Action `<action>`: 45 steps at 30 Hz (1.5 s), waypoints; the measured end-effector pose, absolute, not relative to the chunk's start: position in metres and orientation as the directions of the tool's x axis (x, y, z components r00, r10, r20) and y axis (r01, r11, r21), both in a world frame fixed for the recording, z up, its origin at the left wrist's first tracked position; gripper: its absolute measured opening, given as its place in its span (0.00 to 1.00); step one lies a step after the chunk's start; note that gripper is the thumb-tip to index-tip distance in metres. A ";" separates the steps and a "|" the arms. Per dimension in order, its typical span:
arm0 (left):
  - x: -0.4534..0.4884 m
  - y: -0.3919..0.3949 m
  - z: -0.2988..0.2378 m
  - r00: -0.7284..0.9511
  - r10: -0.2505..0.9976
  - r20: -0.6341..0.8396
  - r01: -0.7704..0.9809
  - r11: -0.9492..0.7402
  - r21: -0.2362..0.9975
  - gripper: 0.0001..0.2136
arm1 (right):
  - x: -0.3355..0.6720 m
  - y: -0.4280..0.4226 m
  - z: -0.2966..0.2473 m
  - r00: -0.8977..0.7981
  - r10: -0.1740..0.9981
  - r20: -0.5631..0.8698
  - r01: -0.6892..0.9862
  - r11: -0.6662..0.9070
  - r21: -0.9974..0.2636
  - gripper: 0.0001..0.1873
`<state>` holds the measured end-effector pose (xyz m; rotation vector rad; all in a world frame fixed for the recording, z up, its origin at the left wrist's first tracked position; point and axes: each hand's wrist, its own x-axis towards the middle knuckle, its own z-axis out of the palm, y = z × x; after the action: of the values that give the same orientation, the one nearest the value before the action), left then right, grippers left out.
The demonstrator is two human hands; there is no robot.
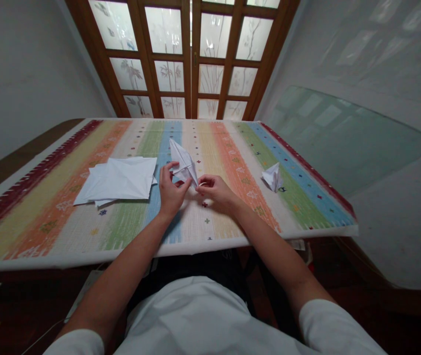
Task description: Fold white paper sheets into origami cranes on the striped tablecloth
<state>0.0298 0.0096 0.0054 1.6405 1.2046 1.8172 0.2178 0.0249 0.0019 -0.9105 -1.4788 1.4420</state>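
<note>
Between my two hands is a piece of folded white paper (181, 159), long and pointed, its tip slanting up and away to the left. My left hand (171, 190) grips its left side and lower edge with curled fingers and thumb. At the lower right corner of the paper, my right hand (213, 191) pinches with thumb and fingertips. A stack of white paper sheets (121, 180) lies on the table to the left of my left hand. Off to the right stands a small folded paper figure (272, 176) with pointed ends.
The table has a striped, multicoloured tablecloth (232, 148) whose front edge lies close to my body. Beyond it is a wooden door (191, 59) with frosted panes. A pale wall (391, 197) runs along the right side, and a brown bench-like edge (28, 148) shows at left.
</note>
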 end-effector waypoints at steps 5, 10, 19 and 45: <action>0.028 0.018 -0.003 -0.258 0.779 0.572 0.176 -0.544 0.820 0.29 | 0.217 0.021 0.002 -0.381 0.925 0.010 -0.052 -0.010 -0.999 0.20; 0.027 0.018 -0.003 -0.263 0.776 0.574 0.184 -0.543 0.819 0.28 | 0.218 0.023 0.001 -0.361 0.930 0.067 -0.082 0.040 -0.996 0.19; 0.028 0.017 -0.001 -0.163 0.825 0.541 0.107 -0.530 0.841 0.33 | 0.226 0.029 0.005 -0.324 0.933 0.156 -0.105 0.128 -0.986 0.25; 0.031 0.008 -0.001 0.128 0.846 0.517 0.117 -0.531 0.839 0.34 | 0.230 0.032 0.013 -0.088 0.950 0.300 -0.124 0.288 -0.950 0.26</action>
<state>0.0312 0.0078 -0.0008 1.7687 0.9334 1.4558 0.2305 0.0317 0.0131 -0.8563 -1.3306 1.1090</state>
